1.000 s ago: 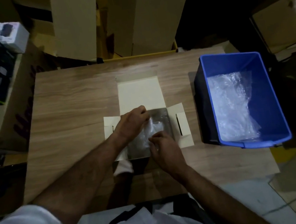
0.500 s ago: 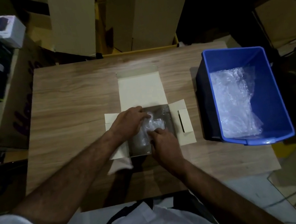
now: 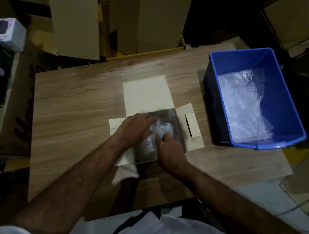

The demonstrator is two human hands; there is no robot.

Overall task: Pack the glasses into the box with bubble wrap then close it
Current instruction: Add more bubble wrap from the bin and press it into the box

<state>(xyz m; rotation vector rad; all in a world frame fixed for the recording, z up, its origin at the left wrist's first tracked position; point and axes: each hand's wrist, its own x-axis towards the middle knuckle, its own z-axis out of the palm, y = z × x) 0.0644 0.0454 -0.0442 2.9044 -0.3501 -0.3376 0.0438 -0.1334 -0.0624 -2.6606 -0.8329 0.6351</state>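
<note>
Both hands, left hand (image 3: 132, 131) and right hand (image 3: 169, 150), press the bubble wrap (image 3: 157, 134) into the box (image 3: 173, 118); flaps splayed for access.

A wooden table (image 3: 74, 111) with a pale grain carries two things. An open cardboard box (image 3: 192, 123) sits near the middle of the table, a little toward the near edge, its long lid flap lying flat toward the far edge and its side flaps spread flat to left and right on the wood. A blue plastic bin (image 3: 289, 103) stands at the right edge of the table, apart from the box, reaching from near the far right corner down toward the near edge, with crumpled bubble wrap (image 3: 246, 104) inside it.
</note>
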